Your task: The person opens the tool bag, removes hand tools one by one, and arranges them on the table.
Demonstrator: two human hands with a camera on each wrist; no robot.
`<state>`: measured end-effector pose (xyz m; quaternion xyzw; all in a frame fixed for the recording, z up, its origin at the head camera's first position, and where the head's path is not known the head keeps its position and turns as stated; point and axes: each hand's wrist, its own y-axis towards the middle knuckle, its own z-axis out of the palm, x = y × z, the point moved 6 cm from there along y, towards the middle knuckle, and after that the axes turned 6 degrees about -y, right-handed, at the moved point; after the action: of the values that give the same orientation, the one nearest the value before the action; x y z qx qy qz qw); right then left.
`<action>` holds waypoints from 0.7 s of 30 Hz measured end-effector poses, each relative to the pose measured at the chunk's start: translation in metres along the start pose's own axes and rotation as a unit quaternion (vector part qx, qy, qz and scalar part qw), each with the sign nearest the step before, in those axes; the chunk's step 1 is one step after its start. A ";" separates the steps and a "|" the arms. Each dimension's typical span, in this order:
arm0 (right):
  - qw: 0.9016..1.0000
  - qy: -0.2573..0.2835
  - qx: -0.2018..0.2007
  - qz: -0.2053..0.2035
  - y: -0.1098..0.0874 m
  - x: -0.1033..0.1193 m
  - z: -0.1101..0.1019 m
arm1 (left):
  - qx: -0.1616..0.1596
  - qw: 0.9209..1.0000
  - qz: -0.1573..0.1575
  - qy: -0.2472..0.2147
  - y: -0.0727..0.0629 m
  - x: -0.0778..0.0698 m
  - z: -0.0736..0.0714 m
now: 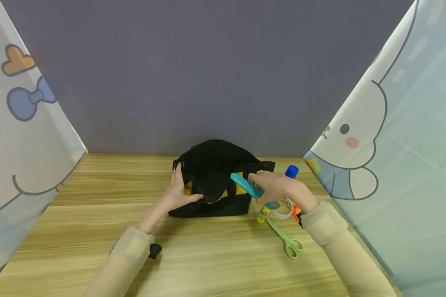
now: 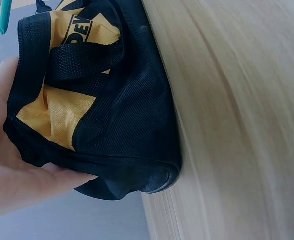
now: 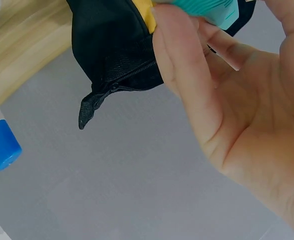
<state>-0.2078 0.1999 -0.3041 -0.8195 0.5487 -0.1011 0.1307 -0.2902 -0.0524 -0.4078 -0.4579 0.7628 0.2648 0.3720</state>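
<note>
A black and yellow fabric tool bag (image 1: 212, 208) stands on the table with its zipped mouth spread wide. My left hand (image 1: 176, 196) grips its left end, the thumb along the front edge and the fingers at the side; in the left wrist view the hand (image 2: 16, 160) overlaps the bag (image 2: 131, 110), some fingers hidden by it. My right hand (image 1: 273, 187) holds a long teal tool (image 1: 245, 185) over the bag's right end. In the right wrist view, the tool's ridged part (image 3: 212, 9) shows beyond the curled fingers; I cannot tell its kind.
Green scissors (image 1: 288, 243) lie on the table at the right. Close by are a roll of white tape (image 1: 284, 213), a yellow labelled tube end (image 1: 262, 215), a blue cap (image 1: 292, 170) and an orange and black thing (image 1: 296, 212). A grey partition (image 1: 193, 82) stands behind.
</note>
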 end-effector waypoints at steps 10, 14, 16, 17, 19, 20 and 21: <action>1.000 0.027 0.004 -0.006 -0.010 0.004 0.018 | 0.001 1.000 0.001 -0.004 0.002 0.001 0.001; 0.999 0.037 0.010 -0.008 -0.013 0.009 0.029 | 0.002 1.000 0.003 -0.007 0.002 0.001 0.001; 0.999 0.039 0.015 -0.005 -0.013 0.011 0.036 | 0.001 1.000 0.004 -0.006 0.002 0.000 0.001; 0.999 0.034 0.017 -0.003 -0.013 0.012 0.040 | 0.000 1.000 0.005 -0.005 0.002 0.000 0.001; 0.999 0.030 0.019 -0.001 -0.012 0.015 0.047 | -0.001 1.000 0.005 -0.004 0.002 0.000 0.000; 0.999 0.029 0.018 -0.003 -0.011 0.016 0.050 | -0.002 1.000 0.005 -0.004 0.003 0.000 0.000; 0.999 0.029 0.018 -0.006 -0.011 0.017 0.053 | -0.001 1.000 0.003 -0.004 0.003 0.000 0.000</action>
<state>-0.1754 0.1939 -0.3505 -0.8169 0.5457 -0.1356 0.1287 -0.2926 -0.0509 -0.4073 -0.4549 0.7623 0.2690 0.3735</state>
